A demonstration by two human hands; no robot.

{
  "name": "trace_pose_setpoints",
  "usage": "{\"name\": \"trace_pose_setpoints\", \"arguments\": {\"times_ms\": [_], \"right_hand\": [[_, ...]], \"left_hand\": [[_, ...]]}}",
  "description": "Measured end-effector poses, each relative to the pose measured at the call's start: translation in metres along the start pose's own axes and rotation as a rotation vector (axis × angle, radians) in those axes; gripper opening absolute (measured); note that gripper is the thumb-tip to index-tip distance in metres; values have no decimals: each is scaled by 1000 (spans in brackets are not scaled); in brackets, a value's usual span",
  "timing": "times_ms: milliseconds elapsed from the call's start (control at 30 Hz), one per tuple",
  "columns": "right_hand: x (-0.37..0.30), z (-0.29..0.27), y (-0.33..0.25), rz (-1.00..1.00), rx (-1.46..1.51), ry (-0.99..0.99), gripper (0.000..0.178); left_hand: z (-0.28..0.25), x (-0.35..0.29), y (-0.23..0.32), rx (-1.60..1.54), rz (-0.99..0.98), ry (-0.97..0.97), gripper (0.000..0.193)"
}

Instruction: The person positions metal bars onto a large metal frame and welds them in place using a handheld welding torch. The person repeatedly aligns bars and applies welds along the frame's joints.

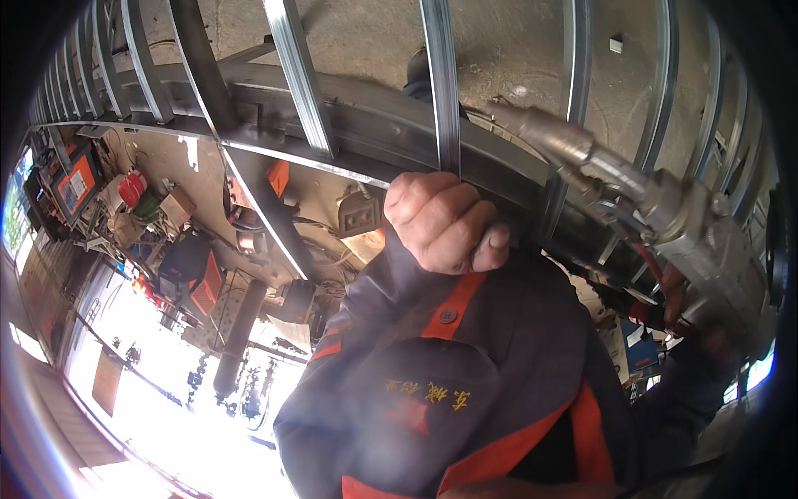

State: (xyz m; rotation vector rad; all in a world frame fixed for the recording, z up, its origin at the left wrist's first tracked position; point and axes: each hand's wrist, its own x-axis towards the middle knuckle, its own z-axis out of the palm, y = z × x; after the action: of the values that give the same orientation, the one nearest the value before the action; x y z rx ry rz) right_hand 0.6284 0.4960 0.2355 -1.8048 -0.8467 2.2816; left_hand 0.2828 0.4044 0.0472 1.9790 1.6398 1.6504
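Observation:
My left hand (pixel 445 223) is closed in front of the long dark metal beam. A silver slotted metal bar (pixel 440 91) runs down into its curled fingers; the palm side is hidden. At the right, my right hand (pixel 672 293) is partly hidden and blurred behind a silver power tool (pixel 698 229), apparently gripping it. The tool's long nose (pixel 569 143) points up and left, over the bars and apart from my left hand. Motion blurs its tip, and I cannot make out its exact kind.
Several parallel metal bars (pixel 299 79) cross the beam (pixel 374 125), like a large rack. Concrete floor (pixel 357 41) shows between them. On the left lie an orange-and-black machine (pixel 79 187), a red object (pixel 131 189), a cardboard box (pixel 177 204) and cables.

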Motion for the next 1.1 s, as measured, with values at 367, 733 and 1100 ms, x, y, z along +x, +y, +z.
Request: {"name": "trace_pose_setpoints", "arguments": {"times_ms": [367,733,1100], "right_hand": [[98,68,-64,271,-303,-448,77],[104,82,-60,169,-149,-324,75],[83,92,-80,92,-191,-262,58]], "left_hand": [[10,4,-7,-29,48,164,22],[16,-3,-7,-30,48,287,22],[10,-4,-9,-57,60,240,25]]}}
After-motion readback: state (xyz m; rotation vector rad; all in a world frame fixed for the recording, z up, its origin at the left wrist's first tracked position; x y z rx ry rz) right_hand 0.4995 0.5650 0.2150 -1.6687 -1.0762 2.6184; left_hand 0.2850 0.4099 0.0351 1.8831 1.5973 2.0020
